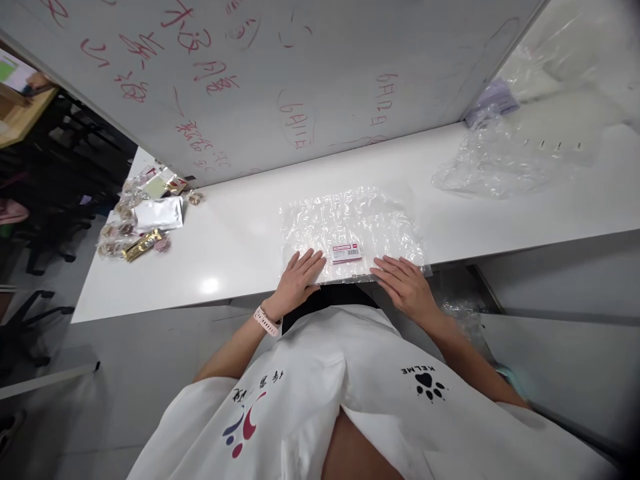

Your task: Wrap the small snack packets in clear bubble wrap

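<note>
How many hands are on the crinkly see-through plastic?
2. The left hand is left of the little box with a barcode, and the right hand is right of it, both on the plastic's near edge.

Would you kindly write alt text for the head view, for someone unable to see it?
The left hand and right hand rest on clear plastic, either side of a small barcoded packet, at the edge of a white table. Behind stands a whiteboard; packaged items lie left, crumpled plastic right.
</note>
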The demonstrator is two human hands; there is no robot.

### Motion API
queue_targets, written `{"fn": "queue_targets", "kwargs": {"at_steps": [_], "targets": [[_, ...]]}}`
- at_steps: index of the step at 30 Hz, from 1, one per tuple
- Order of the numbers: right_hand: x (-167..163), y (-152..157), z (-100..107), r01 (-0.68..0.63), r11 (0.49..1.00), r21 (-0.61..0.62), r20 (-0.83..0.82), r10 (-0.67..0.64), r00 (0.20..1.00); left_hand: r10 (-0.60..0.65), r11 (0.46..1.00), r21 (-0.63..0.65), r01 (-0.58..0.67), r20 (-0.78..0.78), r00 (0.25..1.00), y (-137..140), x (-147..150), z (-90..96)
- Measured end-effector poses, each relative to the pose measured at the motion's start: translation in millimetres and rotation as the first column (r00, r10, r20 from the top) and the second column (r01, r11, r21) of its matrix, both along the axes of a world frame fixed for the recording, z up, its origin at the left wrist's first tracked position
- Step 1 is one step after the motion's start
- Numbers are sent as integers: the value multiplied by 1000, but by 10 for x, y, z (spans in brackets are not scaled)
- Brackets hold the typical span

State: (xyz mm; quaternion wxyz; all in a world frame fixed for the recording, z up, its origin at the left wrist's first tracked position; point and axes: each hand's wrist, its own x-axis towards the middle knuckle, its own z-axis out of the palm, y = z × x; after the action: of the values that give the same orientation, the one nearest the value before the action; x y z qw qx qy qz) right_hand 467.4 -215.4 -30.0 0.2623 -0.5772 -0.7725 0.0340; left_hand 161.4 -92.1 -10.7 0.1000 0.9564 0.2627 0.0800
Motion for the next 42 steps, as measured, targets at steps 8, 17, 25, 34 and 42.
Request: {"fn": "queue_targets", "kwargs": {"at_steps": [8, 17, 25, 34, 42], "targets": [[-174, 416, 431, -185, 979, -84, -46, 182, 982, 102, 980, 144, -140, 245, 964, -323, 137, 72], [-174, 867, 325, -286, 925, -251, -325, 198, 925, 130, 984, 65, -166, 373, 919, -300, 677, -32], [56, 740, 704, -214, 893, -396, -50, 212, 976, 388, 918, -176, -356, 207, 898, 92, 721, 269], [3, 698, 699, 317, 926, 206, 76, -338, 938, 471, 812, -507, -288, 278, 837, 353, 783, 427], [-540, 832, 286, -38, 999, 27, -46, 39, 998, 487, 732, -630, -258, 220, 845, 471, 792, 507]]}}
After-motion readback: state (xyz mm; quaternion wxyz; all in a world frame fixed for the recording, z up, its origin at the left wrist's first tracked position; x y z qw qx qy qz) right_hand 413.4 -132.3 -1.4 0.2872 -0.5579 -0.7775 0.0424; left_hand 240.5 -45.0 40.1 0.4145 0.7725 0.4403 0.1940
